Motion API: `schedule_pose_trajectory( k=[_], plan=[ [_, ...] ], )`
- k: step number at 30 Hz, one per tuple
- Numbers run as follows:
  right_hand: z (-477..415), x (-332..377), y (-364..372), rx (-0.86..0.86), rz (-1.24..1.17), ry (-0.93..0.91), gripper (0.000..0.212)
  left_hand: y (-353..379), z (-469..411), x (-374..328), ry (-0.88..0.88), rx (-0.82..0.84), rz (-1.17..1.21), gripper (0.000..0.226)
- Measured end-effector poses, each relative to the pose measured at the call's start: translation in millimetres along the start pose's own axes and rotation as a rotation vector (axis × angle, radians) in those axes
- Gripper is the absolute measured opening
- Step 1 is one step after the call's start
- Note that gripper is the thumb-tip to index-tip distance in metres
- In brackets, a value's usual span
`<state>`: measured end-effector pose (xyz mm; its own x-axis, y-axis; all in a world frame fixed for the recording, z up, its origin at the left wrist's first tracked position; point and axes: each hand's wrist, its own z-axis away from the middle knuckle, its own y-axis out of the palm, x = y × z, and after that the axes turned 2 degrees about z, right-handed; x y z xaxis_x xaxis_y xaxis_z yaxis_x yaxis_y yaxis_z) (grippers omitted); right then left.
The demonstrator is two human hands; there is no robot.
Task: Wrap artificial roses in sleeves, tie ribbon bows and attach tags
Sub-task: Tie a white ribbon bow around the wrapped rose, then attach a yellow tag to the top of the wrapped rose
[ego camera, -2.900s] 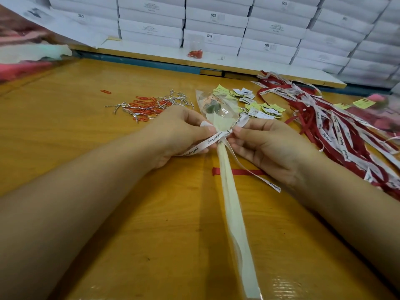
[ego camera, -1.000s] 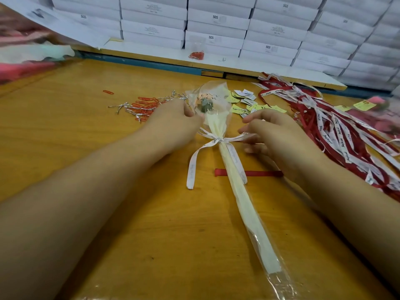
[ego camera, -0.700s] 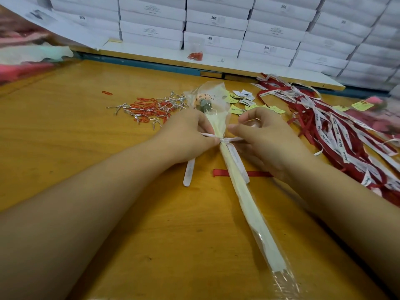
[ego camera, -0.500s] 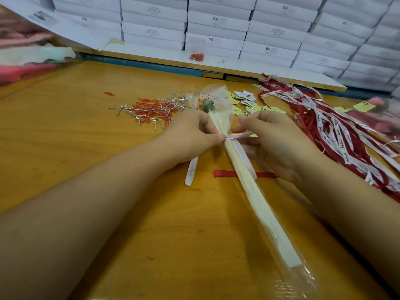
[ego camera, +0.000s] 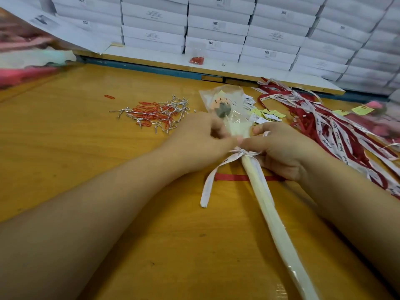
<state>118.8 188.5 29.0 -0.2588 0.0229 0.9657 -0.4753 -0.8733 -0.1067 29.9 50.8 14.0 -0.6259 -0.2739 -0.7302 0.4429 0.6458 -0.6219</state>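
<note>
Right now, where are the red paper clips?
Head view: the red paper clips lie left of the wrapped rose, tangled with silver twist ties, just beyond the left hand.

A packing workshop — stacked white boxes [ego camera: 216, 24] behind a wooden worktable [ego camera: 65, 131] strewn with ribbons [ego camera: 337, 131] and tags [ego camera: 268, 114].

Orange-brown wooden desk [ego camera: 65, 148], stacked white cardboard boxes [ego camera: 216, 24] along the back, printed paper sheet [ego camera: 65, 29] slanting at left, heap of red paper clips [ego camera: 151, 113] tangled with silver twist ties [ego camera: 179, 102], one stray red clip [ego camera: 109, 97], small bag of red clips [ego camera: 196, 59] on the white ledge [ego camera: 151, 57]
</note>
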Motion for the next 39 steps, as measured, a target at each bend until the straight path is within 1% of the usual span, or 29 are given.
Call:
schedule_pose_trajectory(
  k=[2,3,5,7,9,10,11,12,13,15,17,19,20,21,23,24,25,26,28,30,31,32,34,37,39],
  plan=[
    [1.1,4.4,-8.4,0.108,-0.037,0.067,0.036,-3.3,-6.7,7.6,-0.141,-0.149,0.173,0.030],
    [2.1,6.4,-12.8,0.183,-0.030,0.107,0.042,-6.6,-11.0,12.4,-0.226,-0.219,0.281,0.027],
    [4.2,8.4,-21.3,0.326,0.003,0.169,0.052,-16.7,-18.1,21.7,-0.407,-0.288,0.610,0.023],
    [6.0,6.7,-28.0,0.444,0.024,0.183,0.047,-27.5,-22.0,29.8,-0.530,-0.293,0.957,0.032],
    [10.3,4.1,-31.4,0.532,0.059,0.180,0.035,-35.0,-22.6,36.8,-0.595,-0.299,1.120,0.052],
    [12.6,2.6,-32.4,0.568,0.078,0.183,0.038,-37.3,-22.7,40.1,-0.610,-0.310,1.158,0.058],
    [13.8,1.0,-33.4,0.605,0.099,0.191,0.051,-39.2,-22.5,42.2,-0.617,-0.329,1.188,0.059],
    [15.3,0.2,-34.0,0.636,0.130,0.200,0.065,-41.1,-22.7,43.3,-0.620,-0.356,1.207,0.057],
    [15.9,0.0,-34.7,0.666,0.162,0.201,0.072,-42.8,-22.8,43.2,-0.618,-0.381,1.199,0.052],
    [17.0,2.7,-33.8,0.714,0.201,0.187,0.066,-45.3,-23.2,42.1,-0.612,-0.394,1.094,0.034],
    [17.4,5.8,-34.2,0.763,0.249,0.165,0.055,-44.9,-24.0,40.6,-0.611,-0.379,1.034,0.020],
    [17.2,7.7,-37.6,0.824,0.307,0.153,0.041,-43.3,-24.8,38.5,-0.604,-0.353,1.026,0.013],
    [17.6,8.7,-39.9,0.862,0.349,0.148,0.039,-42.2,-25.0,37.3,-0.599,-0.340,1.022,0.012],
    [17.3,9.7,-43.0,0.890,0.401,0.147,0.045,-40.8,-25.3,36.5,-0.594,-0.328,1.015,0.013],
    [15.7,14.5,-48.1,0.844,0.511,0.158,0.060,-37.3,-25.6,35.7,-0.587,-0.302,0.998,0.018],
    [13.5,17.9,-50.2,0.775,0.561,0.152,0.065,-35.5,-25.4,35.0,-0.585,-0.287,0.988,0.020],
    [9.9,20.6,-52.3,0.674,0.590,0.138,0.065,-33.9,-25.1,34.3,-0.586,-0.274,0.978,0.019],
    [4.6,23.1,-54.2,0.539,0.593,0.120,0.061,-32.5,-24.7,33.7,-0.589,-0.266,0.964,0.018],
    [-11.8,23.7,-56.1,0.214,0.596,0.061,0.045,-29.4,-23.7,32.9,-0.590,-0.269,0.905,0.015],
    [-29.0,18.9,-54.4,-0.087,0.714,0.001,0.024,-24.9,-22.4,32.3,-0.548,-0.264,0.775,0.014],
    [-36.5,15.9,-53.1,-0.183,0.774,-0.026,0.017,-22.2,-21.6,31.7,-0.517,-0.253,0.716,0.013],
    [-43.4,12.8,-51.9,-0.239,0.814,-0.050,0.012,-19.4,-20.6,31.3,-0.492,-0.240,0.672,0.013],
    [-53.8,9.4,-49.3,-0.256,0.893,-0.073,0.005,-14.6,-18.7,31.7,-0.453,-0.226,0.580,0.014],
    [-57.2,15.8,-40.6,-0.143,1.076,-0.049,0.022,-12.5,-17.2,31.9,-0.380,-0.235,0.426,0.018],
    [-56.2,23.6,-36.6,-0.068,1.172,-0.009,0.030,-11.5,-17.8,30.8,-0.326,-0.241,0.402,0.036]
  ],
)
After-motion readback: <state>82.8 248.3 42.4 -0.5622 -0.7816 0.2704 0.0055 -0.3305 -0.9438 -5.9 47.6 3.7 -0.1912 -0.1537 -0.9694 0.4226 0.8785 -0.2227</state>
